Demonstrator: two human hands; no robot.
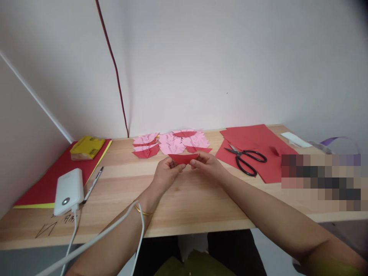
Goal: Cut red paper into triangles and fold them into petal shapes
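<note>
Between my two hands is a folded piece of red paper (183,158), held above the tabletop with a straight upper edge and a curved lower one. My left hand (168,170) pinches its left end, thumb in front. At the right end, my right hand (208,164) grips it between thumb and fingers. Just beyond lie pink paper cutouts (171,144) with jagged edges, among several red folded pieces (146,151). To the right, black-handled scissors (247,159) rest partly spread on red paper sheets (268,138).
On the left, a yellow packet (87,148) sits on dark red and yellow sheets (47,178). A white power bank (69,191) with a cable (94,245) lies beside a pen (93,185). The cable passes over my left forearm. A white strip (296,139) lies at right.
</note>
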